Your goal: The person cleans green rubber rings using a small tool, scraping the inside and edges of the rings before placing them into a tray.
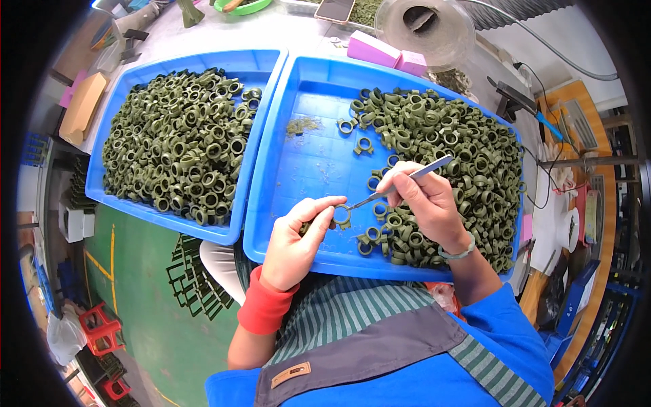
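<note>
Far left, a blue tray (122,102) sits heaped with olive-green plastic rings (180,142), filling it nearly edge to edge. Next over, the second blue tray (305,156) shows bare floor on its left half. Near its front edge the left hand (295,241) pinches a single green ring (342,216) between thumb and fingertips. A metal pick (407,180) touches that ring, clasped pen-style in the right hand (427,203). Behind and right, the loose ring pile (468,156) crowds the tray's right side.
</note>
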`<state>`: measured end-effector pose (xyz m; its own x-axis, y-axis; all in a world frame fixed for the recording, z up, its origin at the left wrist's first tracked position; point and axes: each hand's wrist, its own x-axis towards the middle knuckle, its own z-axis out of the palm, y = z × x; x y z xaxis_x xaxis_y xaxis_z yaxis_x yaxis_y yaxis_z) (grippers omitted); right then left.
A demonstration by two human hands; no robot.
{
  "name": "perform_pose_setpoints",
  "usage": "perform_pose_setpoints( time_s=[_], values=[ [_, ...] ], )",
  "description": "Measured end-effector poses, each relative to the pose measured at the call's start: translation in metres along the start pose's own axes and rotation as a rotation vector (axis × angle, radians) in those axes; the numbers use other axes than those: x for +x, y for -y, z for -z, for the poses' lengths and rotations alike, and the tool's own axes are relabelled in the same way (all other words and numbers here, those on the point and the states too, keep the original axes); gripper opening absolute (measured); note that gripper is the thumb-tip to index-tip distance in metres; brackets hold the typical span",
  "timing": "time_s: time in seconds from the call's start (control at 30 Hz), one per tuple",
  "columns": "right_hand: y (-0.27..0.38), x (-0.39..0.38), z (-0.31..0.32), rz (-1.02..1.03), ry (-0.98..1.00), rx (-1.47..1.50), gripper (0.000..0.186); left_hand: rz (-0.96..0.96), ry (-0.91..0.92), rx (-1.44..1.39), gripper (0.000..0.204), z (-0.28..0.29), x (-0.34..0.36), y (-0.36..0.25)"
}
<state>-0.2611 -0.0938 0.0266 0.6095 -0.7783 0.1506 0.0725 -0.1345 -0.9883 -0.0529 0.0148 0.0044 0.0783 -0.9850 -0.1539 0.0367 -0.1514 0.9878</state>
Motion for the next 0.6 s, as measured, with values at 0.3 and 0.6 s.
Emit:
perform_pose_setpoints(
  time_s=[0.3, 0.6],
  values=[
    [-0.007, -0.006, -0.008, 0.061, 0.041, -0.062, 0.014, -0.129, -0.193, 0.104, 0.022, -0.006, -0.002, 0.002],
    [-0.008, -0.004, -0.015, -0.114, 0.007, 0.053, 0.021, 0.151, -0.223, -0.341, 0.027, 0.003, 0.001, 0.001]
  ],
)
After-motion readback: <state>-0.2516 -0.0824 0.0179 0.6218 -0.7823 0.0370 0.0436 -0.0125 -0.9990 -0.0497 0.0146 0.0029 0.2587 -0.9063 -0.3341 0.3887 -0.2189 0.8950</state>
